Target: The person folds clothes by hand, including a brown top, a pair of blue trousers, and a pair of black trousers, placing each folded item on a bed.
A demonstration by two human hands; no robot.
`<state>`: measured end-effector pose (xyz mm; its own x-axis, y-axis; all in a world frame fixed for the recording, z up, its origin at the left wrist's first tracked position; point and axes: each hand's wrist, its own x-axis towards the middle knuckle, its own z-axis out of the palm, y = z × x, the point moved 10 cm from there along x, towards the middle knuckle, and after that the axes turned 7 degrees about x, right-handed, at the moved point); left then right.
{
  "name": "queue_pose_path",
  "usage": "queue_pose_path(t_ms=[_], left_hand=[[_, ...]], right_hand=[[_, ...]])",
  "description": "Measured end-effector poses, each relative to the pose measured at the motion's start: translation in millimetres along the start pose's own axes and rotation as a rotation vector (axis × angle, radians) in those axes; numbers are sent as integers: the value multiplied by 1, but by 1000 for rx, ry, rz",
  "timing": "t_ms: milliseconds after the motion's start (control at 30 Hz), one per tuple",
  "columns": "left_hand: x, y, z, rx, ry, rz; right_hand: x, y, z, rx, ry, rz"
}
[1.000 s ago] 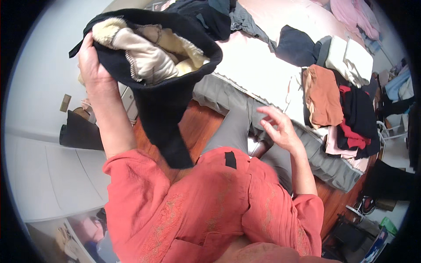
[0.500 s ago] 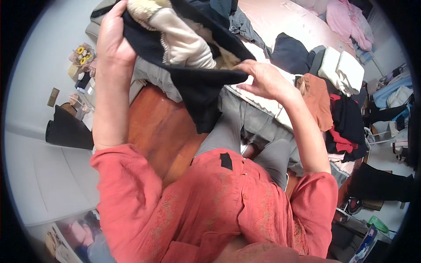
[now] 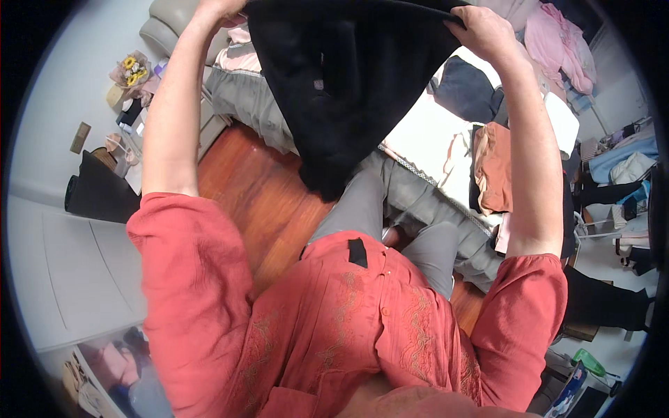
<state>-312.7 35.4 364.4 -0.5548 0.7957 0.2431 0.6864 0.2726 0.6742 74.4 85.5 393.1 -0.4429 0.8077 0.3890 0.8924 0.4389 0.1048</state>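
Observation:
A black fleece-lined garment (image 3: pixel 348 76) hangs stretched between my raised hands, its top edge running along the picture's upper rim. It narrows downward to a bunched end above my knees. A small pale mark shows on its front; the exact kind of garment cannot be made out. My left hand (image 3: pixel 224 10) grips its upper left corner, partly cut off by the picture's edge. At the upper right corner, my right hand (image 3: pixel 481 31) pinches the cloth with the thumb below. The pale lining is hidden from this side.
Ahead is a bed with a grey skirt (image 3: pixel 411 188). On it lie a dark folded garment (image 3: pixel 465 87), a rust-brown one (image 3: pixel 496 167) and white cloth (image 3: pixel 425 132). A flower bouquet (image 3: pixel 130 71) stands left. Wooden floor (image 3: pixel 240 188) shows beside the bed.
Both hands have moved apart, the right one up and to the right. The garment has gone from gathered, with its cream lining showing, to spread wide with its black side showing.

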Motion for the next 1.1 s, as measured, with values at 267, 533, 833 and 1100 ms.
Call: queue_pose_path(t_ms=[267, 533, 833, 1100], left_hand=[[-22, 14, -32, 91, 76, -2], [-75, 2, -69, -80, 205, 113], [-65, -18, -75, 9, 168, 111], [-67, -100, -57, -599, -197, 149]], right_hand=[[32, 20, 46, 583, -62, -466], [-5, -35, -29, 767, 269, -515], [-4, -13, 12, 812, 48, -410], [-42, -5, -8, 1057, 23, -307]])
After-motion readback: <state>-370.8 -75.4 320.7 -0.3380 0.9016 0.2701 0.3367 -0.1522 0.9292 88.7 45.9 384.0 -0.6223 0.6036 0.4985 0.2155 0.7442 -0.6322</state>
